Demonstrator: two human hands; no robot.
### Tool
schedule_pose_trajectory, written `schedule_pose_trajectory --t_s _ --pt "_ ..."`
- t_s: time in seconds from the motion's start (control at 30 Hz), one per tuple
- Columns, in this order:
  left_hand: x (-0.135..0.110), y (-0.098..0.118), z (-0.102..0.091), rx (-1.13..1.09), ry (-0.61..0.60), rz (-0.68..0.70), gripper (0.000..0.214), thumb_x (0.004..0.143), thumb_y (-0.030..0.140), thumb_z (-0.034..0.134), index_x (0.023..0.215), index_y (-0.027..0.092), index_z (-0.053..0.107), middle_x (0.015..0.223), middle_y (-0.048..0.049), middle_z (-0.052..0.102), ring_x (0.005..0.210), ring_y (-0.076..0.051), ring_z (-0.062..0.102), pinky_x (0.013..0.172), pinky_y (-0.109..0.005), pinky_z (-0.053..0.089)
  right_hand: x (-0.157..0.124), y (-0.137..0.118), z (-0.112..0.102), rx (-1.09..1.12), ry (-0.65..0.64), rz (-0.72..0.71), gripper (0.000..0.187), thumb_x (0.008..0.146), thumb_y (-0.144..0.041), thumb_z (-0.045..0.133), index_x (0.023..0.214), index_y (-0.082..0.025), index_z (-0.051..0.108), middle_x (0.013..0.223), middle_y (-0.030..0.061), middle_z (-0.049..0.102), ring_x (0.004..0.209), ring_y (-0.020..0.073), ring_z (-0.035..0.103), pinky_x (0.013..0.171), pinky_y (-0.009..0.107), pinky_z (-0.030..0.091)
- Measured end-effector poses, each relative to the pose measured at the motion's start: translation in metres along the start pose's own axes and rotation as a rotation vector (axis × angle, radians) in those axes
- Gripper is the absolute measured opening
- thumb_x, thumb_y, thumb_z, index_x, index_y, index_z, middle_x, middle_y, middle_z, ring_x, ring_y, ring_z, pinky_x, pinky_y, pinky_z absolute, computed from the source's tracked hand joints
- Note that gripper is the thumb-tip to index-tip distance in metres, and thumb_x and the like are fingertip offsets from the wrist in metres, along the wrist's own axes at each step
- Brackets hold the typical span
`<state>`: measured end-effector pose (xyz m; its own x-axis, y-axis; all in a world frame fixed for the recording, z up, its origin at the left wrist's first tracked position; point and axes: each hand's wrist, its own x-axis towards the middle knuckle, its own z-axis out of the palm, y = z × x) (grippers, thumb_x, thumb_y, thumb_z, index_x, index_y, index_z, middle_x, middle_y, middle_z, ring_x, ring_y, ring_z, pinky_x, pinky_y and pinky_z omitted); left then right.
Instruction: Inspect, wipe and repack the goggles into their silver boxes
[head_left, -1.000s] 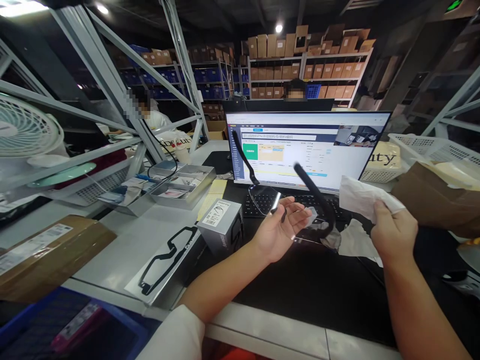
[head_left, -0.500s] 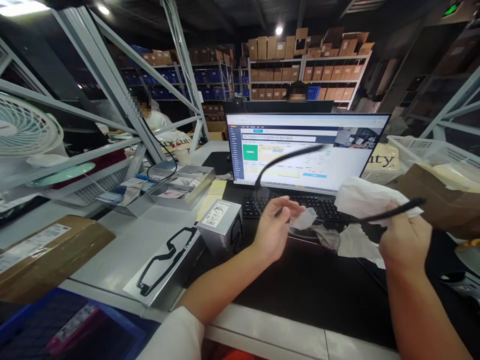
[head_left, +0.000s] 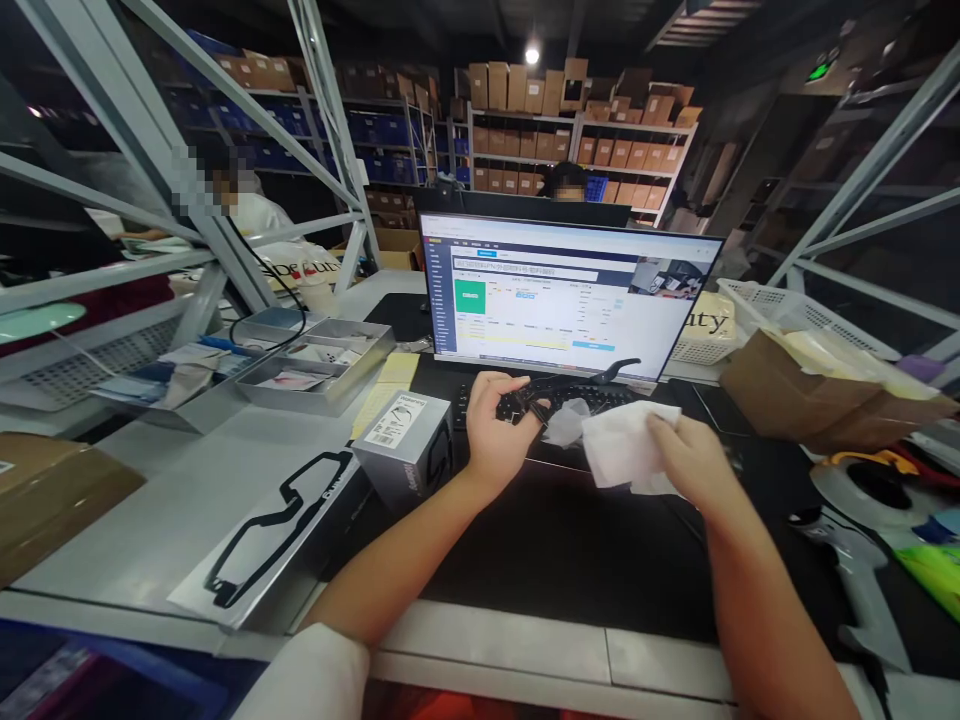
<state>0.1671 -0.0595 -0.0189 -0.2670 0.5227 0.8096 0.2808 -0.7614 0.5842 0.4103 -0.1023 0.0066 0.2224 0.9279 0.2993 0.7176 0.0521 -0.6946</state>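
My left hand (head_left: 498,432), thumb and fingers closed, grips a pair of dark-framed glasses (head_left: 616,369) above the keyboard (head_left: 463,404). One black temple reaches right across the bottom of the monitor; the lenses are hard to make out. A crumpled translucent scrap (head_left: 568,422) shows just right of those fingers; whether it is held or lies behind cannot be told. My right hand (head_left: 696,462) pinches a white wipe (head_left: 624,446), which hangs toward the glasses. Left of my left hand stands a grey glasses box (head_left: 405,450) with a label on top.
A monitor (head_left: 540,300) stands behind the keyboard. At left are a flat box with a glasses print (head_left: 277,530), divided trays (head_left: 322,365) and a brown carton (head_left: 60,500). A barcode scanner (head_left: 862,580) and an open cardboard box (head_left: 832,390) are at right. Two people sit beyond.
The glasses have come down and turned, so their temples no longer stand up and reach right. My right hand has moved left and lower, bringing the wipe nearer. The view has shifted right.
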Motion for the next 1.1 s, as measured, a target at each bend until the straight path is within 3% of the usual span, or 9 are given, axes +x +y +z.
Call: schedule_pose_trajectory --t_s 0.2,0.33,0.5,0.6,0.7,0.87,0.93,1.1 --pt "-0.013 0.004 0.009 0.052 -0.092 0.014 0.022 0.072 0.019 0.077 0.092 0.022 0.069 0.092 -0.0033 0.064 0.088 -0.02 0.064 0.082 -0.037 0.05 -0.013 -0.019 0.051 0.485 0.087 0.028 0.05 0.09 -0.055 0.053 0.106 -0.013 0.073 0.105 0.0118 0.074 0.102 0.0308 0.067 0.088 0.04 0.053" --pt "-0.018 0.003 0.012 0.056 -0.138 0.026 0.023 0.07 0.016 0.076 0.091 0.022 0.068 0.091 -0.0029 0.065 0.088 -0.021 0.064 0.082 -0.039 0.049 -0.03 -0.026 0.076 0.842 -0.029 -0.015 0.056 0.094 -0.057 0.047 0.126 -0.015 0.066 0.116 0.0137 0.072 0.105 0.0306 0.068 0.09 0.044 0.055" --pt "-0.019 0.001 0.012 0.064 -0.147 0.011 0.026 0.068 0.013 0.075 0.09 0.023 0.068 0.088 -0.0025 0.065 0.086 -0.022 0.063 0.081 -0.039 0.048 -0.044 -0.028 0.091 0.917 -0.24 -0.278 0.061 0.093 -0.044 0.045 0.147 -0.017 0.048 0.131 0.0146 0.065 0.111 0.0302 0.067 0.094 0.045 0.055" --pt "-0.018 0.001 0.011 0.108 -0.152 0.01 0.025 0.067 0.012 0.072 0.089 0.022 0.067 0.086 -0.0016 0.064 0.084 -0.021 0.061 0.081 -0.039 0.046 -0.047 -0.028 0.091 0.818 -0.285 -0.397 0.064 0.091 -0.036 0.048 0.153 -0.021 0.04 0.141 0.0119 0.059 0.121 0.0296 0.063 0.097 0.045 0.054" --pt "-0.018 0.001 0.009 0.164 -0.178 0.031 0.025 0.067 0.011 0.071 0.089 0.022 0.067 0.083 -0.0001 0.061 0.081 -0.02 0.059 0.08 -0.038 0.044 -0.05 -0.033 0.086 0.802 -0.338 -0.38 0.071 0.087 -0.03 0.048 0.156 -0.021 0.033 0.152 0.012 0.048 0.133 0.0284 0.053 0.104 0.045 0.05" --pt "-0.016 0.002 0.008 0.188 -0.156 0.131 0.03 0.064 0.007 0.07 0.09 0.022 0.067 0.082 0.0006 0.057 0.079 -0.019 0.056 0.079 -0.037 0.041 -0.055 -0.052 0.066 0.923 -0.4 -0.345 0.076 0.084 -0.027 0.04 0.158 -0.018 0.025 0.156 0.0112 0.042 0.136 0.0275 0.05 0.11 0.051 0.045" --pt "-0.015 0.001 0.007 0.195 -0.14 0.178 0.029 0.065 0.007 0.071 0.09 0.021 0.067 0.081 0.0008 0.057 0.077 -0.018 0.056 0.08 -0.037 0.04 -0.056 -0.057 0.056 1.045 -0.415 -0.285 0.072 0.085 -0.028 0.043 0.155 -0.02 0.032 0.156 0.0097 0.043 0.139 0.0291 0.047 0.113 0.054 0.041" --pt "-0.013 0.001 0.008 0.252 -0.144 0.203 0.021 0.071 0.012 0.073 0.089 0.022 0.068 0.079 0.0012 0.058 0.077 -0.017 0.057 0.082 -0.037 0.038 -0.057 -0.062 0.038 1.432 -0.404 0.036 0.059 0.085 -0.027 0.056 0.143 -0.028 0.052 0.142 0.0045 0.059 0.137 0.0309 0.048 0.119 0.06 0.032"
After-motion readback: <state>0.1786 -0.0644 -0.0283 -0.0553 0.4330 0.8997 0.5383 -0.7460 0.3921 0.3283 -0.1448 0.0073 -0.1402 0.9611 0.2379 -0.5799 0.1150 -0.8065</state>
